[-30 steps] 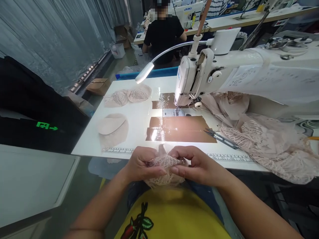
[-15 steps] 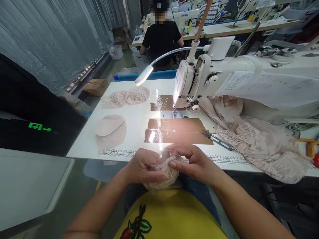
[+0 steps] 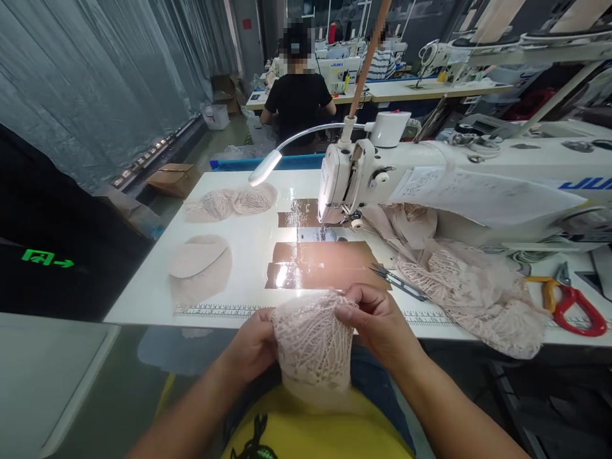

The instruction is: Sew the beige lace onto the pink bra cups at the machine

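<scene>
A pale pink lace cup piece (image 3: 312,344) hangs between both of my hands at the near edge of the white sewing table (image 3: 143,290). My left hand (image 3: 253,347) grips its left side, partly hidden behind the lace. Fingers of my right hand (image 3: 375,319) pinch its upper right edge. Straight ahead stands the white sewing machine (image 3: 363,172) with its needle area over shiny brown tape strips (image 3: 325,264).
Plain pink cup pieces (image 3: 198,261) and lace cups (image 3: 232,203) lie on the table's left. A lace heap (image 3: 468,290), thread snips (image 3: 396,284) and red-handled scissors (image 3: 571,303) lie right. A gooseneck lamp (image 3: 262,169) hangs over the table. A person in black (image 3: 296,95) sits beyond.
The lace piece, bunched low between my hands before, now is lifted and spread open, hanging down. My view has tilted upward, showing more of the room and the scissors at right.
</scene>
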`<state>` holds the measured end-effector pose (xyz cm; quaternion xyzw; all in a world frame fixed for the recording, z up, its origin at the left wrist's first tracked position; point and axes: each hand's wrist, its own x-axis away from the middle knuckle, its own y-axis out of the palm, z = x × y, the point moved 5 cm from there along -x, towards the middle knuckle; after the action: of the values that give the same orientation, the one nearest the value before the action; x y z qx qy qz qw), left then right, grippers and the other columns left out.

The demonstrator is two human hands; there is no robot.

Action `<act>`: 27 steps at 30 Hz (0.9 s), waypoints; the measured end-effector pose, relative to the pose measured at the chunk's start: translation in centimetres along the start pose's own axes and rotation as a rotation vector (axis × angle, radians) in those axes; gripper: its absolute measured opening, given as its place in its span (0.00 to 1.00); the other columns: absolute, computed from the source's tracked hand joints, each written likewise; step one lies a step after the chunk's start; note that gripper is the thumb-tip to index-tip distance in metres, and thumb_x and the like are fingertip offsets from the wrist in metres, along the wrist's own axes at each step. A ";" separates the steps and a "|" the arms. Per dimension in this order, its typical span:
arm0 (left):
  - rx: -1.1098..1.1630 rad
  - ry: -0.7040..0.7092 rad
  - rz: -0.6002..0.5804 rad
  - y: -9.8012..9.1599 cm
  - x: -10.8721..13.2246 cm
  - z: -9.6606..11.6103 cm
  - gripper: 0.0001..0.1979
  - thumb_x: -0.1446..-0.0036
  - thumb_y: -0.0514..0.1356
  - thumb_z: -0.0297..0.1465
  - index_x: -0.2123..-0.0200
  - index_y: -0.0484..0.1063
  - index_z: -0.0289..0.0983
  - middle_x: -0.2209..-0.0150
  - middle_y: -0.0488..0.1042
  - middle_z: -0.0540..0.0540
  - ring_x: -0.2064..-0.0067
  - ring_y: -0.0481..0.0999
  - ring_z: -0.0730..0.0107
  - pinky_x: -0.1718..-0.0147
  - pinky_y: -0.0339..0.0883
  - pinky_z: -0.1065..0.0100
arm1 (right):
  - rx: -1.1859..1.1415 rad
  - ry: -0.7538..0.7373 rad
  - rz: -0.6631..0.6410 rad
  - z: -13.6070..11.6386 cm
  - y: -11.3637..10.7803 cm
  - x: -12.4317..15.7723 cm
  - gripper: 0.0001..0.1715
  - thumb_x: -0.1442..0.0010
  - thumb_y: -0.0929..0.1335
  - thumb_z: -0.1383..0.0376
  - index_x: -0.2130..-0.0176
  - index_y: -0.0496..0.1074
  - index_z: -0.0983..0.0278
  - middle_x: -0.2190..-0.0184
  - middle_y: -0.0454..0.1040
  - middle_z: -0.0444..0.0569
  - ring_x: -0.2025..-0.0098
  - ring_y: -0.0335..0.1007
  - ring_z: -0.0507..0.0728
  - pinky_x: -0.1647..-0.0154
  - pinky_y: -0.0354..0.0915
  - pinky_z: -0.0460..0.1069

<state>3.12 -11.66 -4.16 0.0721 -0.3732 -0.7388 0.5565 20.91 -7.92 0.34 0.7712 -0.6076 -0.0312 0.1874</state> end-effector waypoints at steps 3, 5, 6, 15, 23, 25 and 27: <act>0.255 -0.065 -0.013 0.2 0.2 -1.0 0.11 0.58 0.60 0.27 0.68 0.76 0.32 0.68 0.76 0.44 0.66 0.74 0.65 0.63 0.67 0.66 | -0.139 -0.055 0.105 -0.5 -0.4 0.0 0.19 0.63 0.78 0.58 0.82 0.68 0.63 0.83 0.66 0.40 0.78 0.60 0.49 0.75 0.60 0.46; 0.365 -0.105 -0.119 1.5 0.2 -1.2 0.19 0.54 0.61 0.36 0.57 0.74 0.34 0.59 0.76 0.41 0.57 0.74 0.59 0.56 0.66 0.62 | -0.187 -0.087 0.146 -0.7 -0.3 -0.1 0.18 0.63 0.78 0.59 0.82 0.69 0.63 0.83 0.68 0.40 0.78 0.61 0.50 0.74 0.61 0.46; 0.379 -0.113 -0.165 2.2 0.3 -1.3 0.23 0.53 0.62 0.39 0.54 0.72 0.34 0.56 0.75 0.40 0.54 0.73 0.58 0.54 0.66 0.60 | -0.197 -0.097 0.153 -0.7 -0.2 -0.2 0.17 0.62 0.78 0.60 0.82 0.69 0.63 0.83 0.68 0.40 0.78 0.62 0.50 0.74 0.61 0.46; 0.101 -0.059 -0.148 2.9 0.2 -2.7 0.10 0.60 0.68 0.22 0.70 0.75 0.32 0.74 0.75 0.46 0.71 0.75 0.70 0.70 0.68 0.71 | -0.115 -0.215 0.263 -1.5 -2.0 -1.4 0.18 0.59 0.77 0.57 0.81 0.69 0.63 0.82 0.69 0.41 0.79 0.63 0.50 0.75 0.63 0.47; -0.567 0.497 -0.151 2.0 2.4 7.6 0.25 0.53 0.67 0.30 0.50 0.69 0.43 0.45 0.67 0.43 0.42 0.64 0.56 0.45 0.59 0.59 | 0.316 -0.174 -0.167 -2.5 1.4 0.1 0.14 0.52 0.75 0.60 0.78 0.69 0.64 0.79 0.70 0.42 0.76 0.64 0.51 0.76 0.60 0.46; -0.821 0.443 -0.158 3.4 1.8 7.9 0.33 0.58 0.70 0.31 0.46 0.67 0.42 0.44 0.65 0.42 0.42 0.62 0.53 0.43 0.56 0.58 | 0.461 -0.210 -0.293 -2.0 3.1 0.8 0.12 0.48 0.72 0.61 0.76 0.69 0.64 0.77 0.71 0.43 0.74 0.65 0.52 0.73 0.61 0.46; -0.928 0.302 -0.194 4.1 0.9 6.8 0.27 0.57 0.69 0.32 0.51 0.68 0.39 0.53 0.70 0.44 0.52 0.70 0.59 0.53 0.64 0.63 | 0.602 -0.266 -0.318 -1.8 3.9 1.1 0.10 0.44 0.70 0.62 0.74 0.70 0.63 0.75 0.73 0.44 0.72 0.67 0.52 0.71 0.62 0.47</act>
<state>2.38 -9.61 3.53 -0.0424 0.0881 -0.8567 0.5064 18.06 -9.27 3.47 0.8658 -0.4810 0.0202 -0.1361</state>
